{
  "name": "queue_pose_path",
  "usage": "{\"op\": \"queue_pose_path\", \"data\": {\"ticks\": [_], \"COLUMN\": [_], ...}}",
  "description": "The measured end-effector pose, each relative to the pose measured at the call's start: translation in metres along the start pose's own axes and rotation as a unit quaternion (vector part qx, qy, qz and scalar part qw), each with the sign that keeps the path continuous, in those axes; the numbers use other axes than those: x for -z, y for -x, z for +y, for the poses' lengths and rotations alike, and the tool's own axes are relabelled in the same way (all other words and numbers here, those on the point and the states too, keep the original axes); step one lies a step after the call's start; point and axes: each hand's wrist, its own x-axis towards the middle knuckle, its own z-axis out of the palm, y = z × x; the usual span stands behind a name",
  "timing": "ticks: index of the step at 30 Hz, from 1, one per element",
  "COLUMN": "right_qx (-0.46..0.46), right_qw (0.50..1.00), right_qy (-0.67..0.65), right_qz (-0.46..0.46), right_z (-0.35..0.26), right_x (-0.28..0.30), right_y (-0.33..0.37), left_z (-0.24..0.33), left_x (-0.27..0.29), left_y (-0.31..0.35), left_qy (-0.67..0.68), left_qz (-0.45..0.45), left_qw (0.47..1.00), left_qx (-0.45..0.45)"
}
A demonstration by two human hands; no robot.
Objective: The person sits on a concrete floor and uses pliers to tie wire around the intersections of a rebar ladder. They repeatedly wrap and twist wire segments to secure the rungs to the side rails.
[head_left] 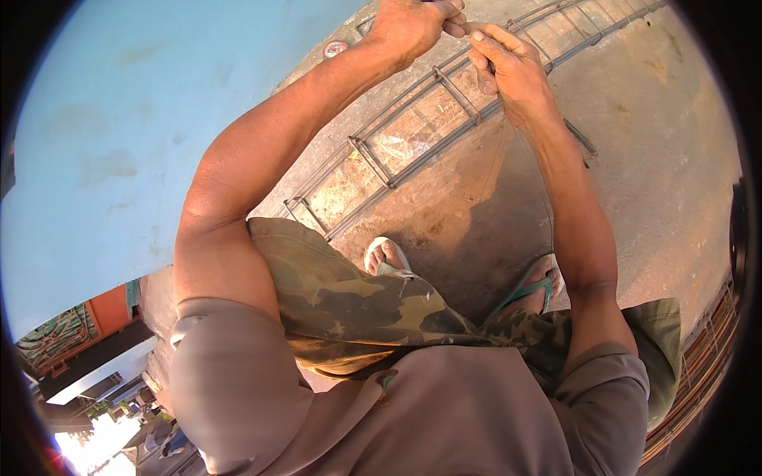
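At the top edge, my left hand [413,30] is closed with its fingertips pinched together. Almost touching them are the tips of my right hand [514,70], whose thumb and forefinger pinch too. A thin wire [542,178] trails from my right hand toward my right foot. What my left fingertips grip is too small to make out. Beneath both hands a rebar cage [421,147] of long grey bars and square stirrups [371,161] lies slantwise on the ground. A short bar end [583,141] shows beyond my right forearm.
A light blue wall or panel [119,135] rises along the left. My sandalled feet [387,255] stand on the concrete floor [651,151] near the cage. Long thin brownish rods [702,373] lie at the lower right. A round tin-like lid [335,49] lies beyond my left forearm.
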Motion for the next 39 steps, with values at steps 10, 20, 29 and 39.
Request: {"op": "queue_pose_path", "data": {"ticks": [10,20,29,39], "right_qx": [-0.312,-0.236,-0.350,-0.272], "right_qw": [0.900,0.959,0.915,0.946], "right_qy": [0.118,0.088,-0.143,-0.009], "right_qz": [-0.282,-0.132,-0.143,-0.177], "right_z": [0.157,0.209,0.212,0.225], "right_x": [-0.013,-0.084,-0.105,-0.123], "right_y": [0.128,0.138,0.123,0.124], "left_z": [-0.092,-0.115,-0.154,-0.161], "left_x": [0.088,0.088,0.036,0.008], "left_y": [0.162,0.214,0.206,0.293], "left_qy": [-0.286,-0.162,-0.271,-0.387], "left_qz": [-0.469,-0.118,0.021,0.013], "left_qw": [0.737,0.917,0.930,0.919], "left_qx": [0.394,0.344,0.248,-0.074]}}
